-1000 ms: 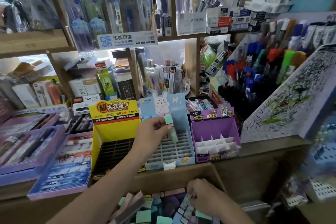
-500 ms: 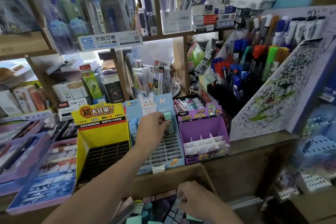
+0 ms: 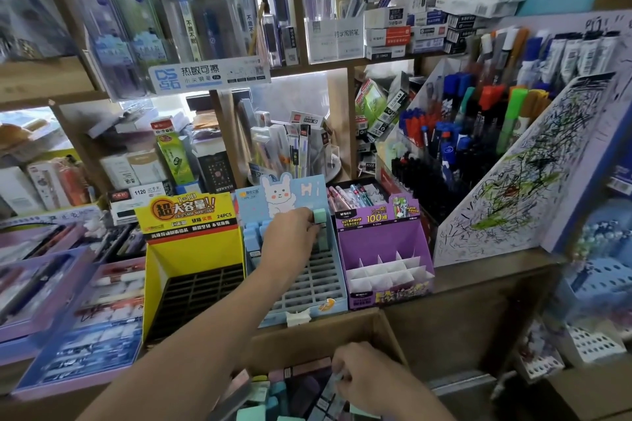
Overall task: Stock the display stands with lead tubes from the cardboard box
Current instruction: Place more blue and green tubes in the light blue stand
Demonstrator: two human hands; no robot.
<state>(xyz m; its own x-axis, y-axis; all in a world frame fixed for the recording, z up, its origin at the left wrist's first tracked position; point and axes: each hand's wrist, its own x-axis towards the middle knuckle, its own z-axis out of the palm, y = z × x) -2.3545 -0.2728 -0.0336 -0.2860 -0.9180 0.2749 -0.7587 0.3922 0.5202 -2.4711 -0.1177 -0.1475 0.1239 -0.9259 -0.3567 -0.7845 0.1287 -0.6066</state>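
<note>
Head view, left hand [image 3: 290, 237]: pinches a mint-green rectangular plastic lead tube [image 3: 319, 216] by its top, upright over a back-row slot.
Right hand [image 3: 367, 378]: curled among loose pastel tubes [image 3: 273, 396] in the brown cardboard box [image 3: 318, 335]; I cannot tell whether it grips one.
Stand: pale blue cardboard display stand with rabbit header [image 3: 318, 287], its grid mostly unfilled.
Risk: a tilted tube could catch a grid wall and jam, or lean against the purple cardboard stand [image 3: 383, 243] just beside it.

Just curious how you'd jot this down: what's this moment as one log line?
left hand: pinches mint-green rectangular lead tube at blue bunny-print display stand | right hand: among tubes in brown cardboard box, grip unclear
</note>
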